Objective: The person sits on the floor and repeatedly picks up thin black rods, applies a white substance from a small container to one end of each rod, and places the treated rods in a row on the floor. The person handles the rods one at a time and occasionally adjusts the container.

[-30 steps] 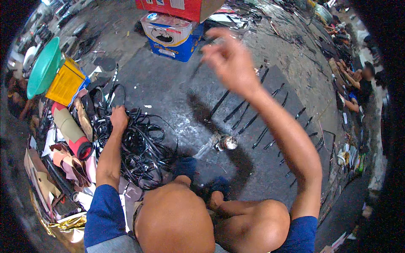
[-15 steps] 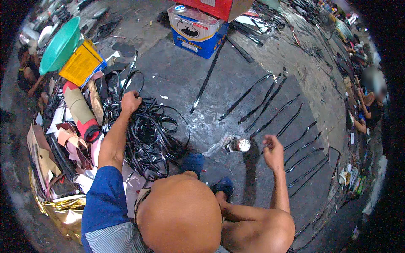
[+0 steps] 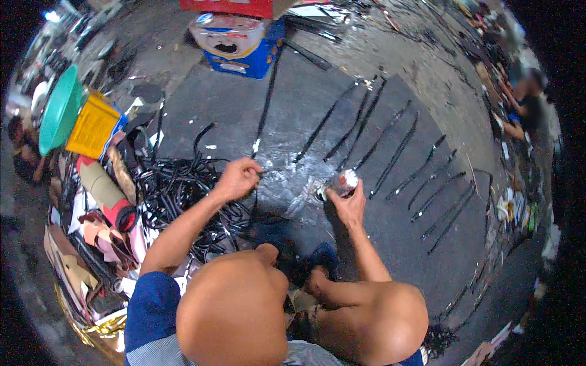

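Note:
My left hand [image 3: 240,178] is closed in a pinch at the right side of a tangled heap of black strips [image 3: 165,189]. A thin black strip [image 3: 254,208] hangs from its fingers toward my feet. My right hand [image 3: 348,206] has its thumb and fingers around a small can [image 3: 346,180] with a whitish, smeared top, tilted on the dark floor sheet. What the can holds is hard to make out. Beyond and right of it, several black strips [image 3: 396,154] lie apart in a slanting row. One longer strip [image 3: 266,104] stretches away toward a blue-and-white tin [image 3: 241,55].
A red box [image 3: 229,7] sits on the blue-and-white tin. To the left stand a green basin [image 3: 60,113] and a yellow tin [image 3: 96,127], with a beige-and-red roll [image 3: 105,190] and scraps [image 3: 101,235] nearer me. Other people sit at the far right [image 3: 519,116] and far left [image 3: 24,146].
My left hand has come rightward out of the heap, trailing a strip. My right hand has moved left and closed around the can, which now leans. The whole view has shifted somewhat.

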{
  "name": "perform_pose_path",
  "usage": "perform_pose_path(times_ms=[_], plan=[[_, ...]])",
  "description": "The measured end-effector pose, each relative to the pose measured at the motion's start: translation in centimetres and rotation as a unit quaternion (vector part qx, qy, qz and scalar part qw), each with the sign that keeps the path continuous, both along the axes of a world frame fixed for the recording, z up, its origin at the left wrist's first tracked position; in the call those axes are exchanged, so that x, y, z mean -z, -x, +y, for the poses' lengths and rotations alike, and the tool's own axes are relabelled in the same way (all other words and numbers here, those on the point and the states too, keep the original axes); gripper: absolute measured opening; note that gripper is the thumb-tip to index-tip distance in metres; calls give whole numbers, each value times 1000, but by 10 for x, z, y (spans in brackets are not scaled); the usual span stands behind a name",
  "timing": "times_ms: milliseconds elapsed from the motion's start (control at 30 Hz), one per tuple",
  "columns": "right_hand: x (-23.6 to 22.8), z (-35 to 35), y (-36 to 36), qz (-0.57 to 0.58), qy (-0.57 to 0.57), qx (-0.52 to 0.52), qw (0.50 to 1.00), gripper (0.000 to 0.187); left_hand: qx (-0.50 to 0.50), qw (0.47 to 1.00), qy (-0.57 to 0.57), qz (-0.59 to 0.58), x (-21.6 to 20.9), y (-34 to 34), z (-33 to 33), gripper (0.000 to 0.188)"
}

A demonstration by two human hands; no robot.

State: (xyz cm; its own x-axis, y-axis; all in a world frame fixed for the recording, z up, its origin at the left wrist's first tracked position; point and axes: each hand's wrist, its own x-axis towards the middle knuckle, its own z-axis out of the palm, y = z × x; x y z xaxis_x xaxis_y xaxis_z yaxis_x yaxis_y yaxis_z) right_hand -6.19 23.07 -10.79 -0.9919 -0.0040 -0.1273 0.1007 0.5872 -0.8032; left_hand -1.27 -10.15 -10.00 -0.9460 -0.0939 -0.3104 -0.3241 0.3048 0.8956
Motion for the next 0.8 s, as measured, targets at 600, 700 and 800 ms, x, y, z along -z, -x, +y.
perform_pose_path(times_ms=[600, 700, 800], plan=[[-10, 7, -21, 59, 102, 77, 990, 60, 67, 816, -530, -221, 6, -22, 94, 57], [2, 39, -21, 41, 82, 157, 983, 57, 94, 903, -366, -206, 16, -8, 87, 36], [4, 53, -15, 94, 68, 178, 977, 54, 115, 969, -162, -149, 39, 17, 96, 20]])
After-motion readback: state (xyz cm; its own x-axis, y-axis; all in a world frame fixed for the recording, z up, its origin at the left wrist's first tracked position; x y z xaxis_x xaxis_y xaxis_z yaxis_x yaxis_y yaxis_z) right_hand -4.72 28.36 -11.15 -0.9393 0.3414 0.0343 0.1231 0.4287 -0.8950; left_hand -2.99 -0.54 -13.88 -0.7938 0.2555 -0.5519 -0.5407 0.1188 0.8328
